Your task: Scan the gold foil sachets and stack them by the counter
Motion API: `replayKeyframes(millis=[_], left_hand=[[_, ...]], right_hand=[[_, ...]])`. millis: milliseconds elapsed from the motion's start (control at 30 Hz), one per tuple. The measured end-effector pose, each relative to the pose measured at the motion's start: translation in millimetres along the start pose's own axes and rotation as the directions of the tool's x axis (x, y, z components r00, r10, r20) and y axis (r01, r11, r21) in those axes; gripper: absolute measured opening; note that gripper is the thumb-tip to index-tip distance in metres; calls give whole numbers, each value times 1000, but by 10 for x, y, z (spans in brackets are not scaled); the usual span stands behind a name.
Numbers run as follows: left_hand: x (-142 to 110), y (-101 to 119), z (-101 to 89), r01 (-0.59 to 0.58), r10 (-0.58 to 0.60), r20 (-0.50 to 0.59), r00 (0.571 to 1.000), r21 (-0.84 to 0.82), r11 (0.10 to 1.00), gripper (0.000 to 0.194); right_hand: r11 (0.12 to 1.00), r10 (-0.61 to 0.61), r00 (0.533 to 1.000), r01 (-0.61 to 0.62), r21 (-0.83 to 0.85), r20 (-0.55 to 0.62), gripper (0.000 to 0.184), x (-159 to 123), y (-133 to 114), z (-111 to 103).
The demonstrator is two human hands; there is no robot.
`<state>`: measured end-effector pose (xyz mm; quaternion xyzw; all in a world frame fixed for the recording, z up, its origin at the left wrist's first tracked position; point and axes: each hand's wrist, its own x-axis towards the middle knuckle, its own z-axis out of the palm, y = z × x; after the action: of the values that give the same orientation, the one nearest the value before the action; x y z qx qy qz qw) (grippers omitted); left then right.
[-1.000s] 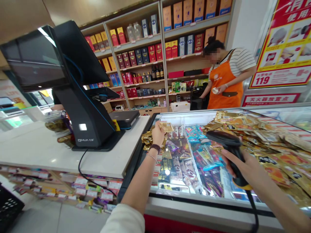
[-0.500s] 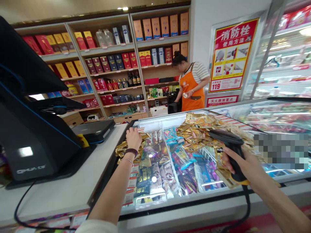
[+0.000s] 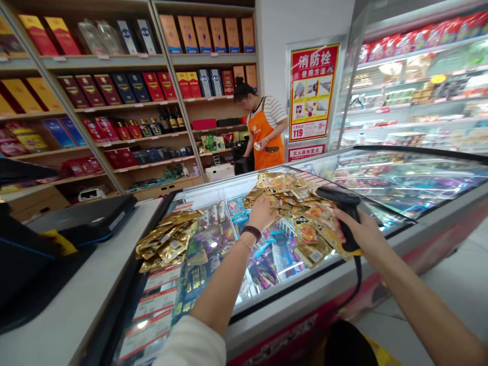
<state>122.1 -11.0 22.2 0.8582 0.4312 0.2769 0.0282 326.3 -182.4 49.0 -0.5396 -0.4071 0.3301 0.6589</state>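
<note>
My right hand (image 3: 356,231) is wrapped round the grip of a black handheld barcode scanner (image 3: 339,195), whose head points left over a large heap of gold foil packets (image 3: 305,208). At the left edge of that heap is my left hand (image 3: 263,211), fingers stretched forward and touching the packets; the fingertips are partly lost against the foil. A smaller pile of gold packets (image 3: 171,239) lies on the freezer's glass top, left of my left arm. Beneath the glass of the chest freezer (image 3: 282,297), coloured ice-cream packs show.
A counter (image 3: 95,284) with a dark scale or terminal (image 3: 95,218) stands at the left. Across the freezer, a person in an orange apron (image 3: 267,137) stands before shelves of boxes. The scanner's cable (image 3: 356,284) hangs over the freezer's front edge.
My left hand has moved right from the smaller pile of packets to the large heap. The view has turned right. My right hand keeps hold of the scanner.
</note>
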Motion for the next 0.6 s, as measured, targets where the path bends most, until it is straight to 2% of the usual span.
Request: replayKeyframes(millis=[100, 200, 300, 433, 600], left_hand=[[59, 92, 243, 35, -38, 55, 998, 51, 998, 60], [57, 128, 337, 86, -95, 106, 990, 86, 993, 59], [37, 169, 308, 72, -88, 99, 991, 149, 986, 54], [25, 241, 208, 2, -31, 118, 993, 234, 972, 31], [-19, 214, 91, -28, 0, 171, 985, 158, 987, 21]], right_hand=[[1000, 14, 1000, -14, -7, 4, 39, -29, 71, -31], [1000, 30, 1000, -30, -7, -2, 42, -41, 152, -48], [999, 47, 999, -47, -4, -13, 44, -14, 263, -58], [998, 64, 998, -64, 17, -5, 45, 58, 428, -37], [992, 111, 994, -112, 63, 26, 45, 144, 532, -1]])
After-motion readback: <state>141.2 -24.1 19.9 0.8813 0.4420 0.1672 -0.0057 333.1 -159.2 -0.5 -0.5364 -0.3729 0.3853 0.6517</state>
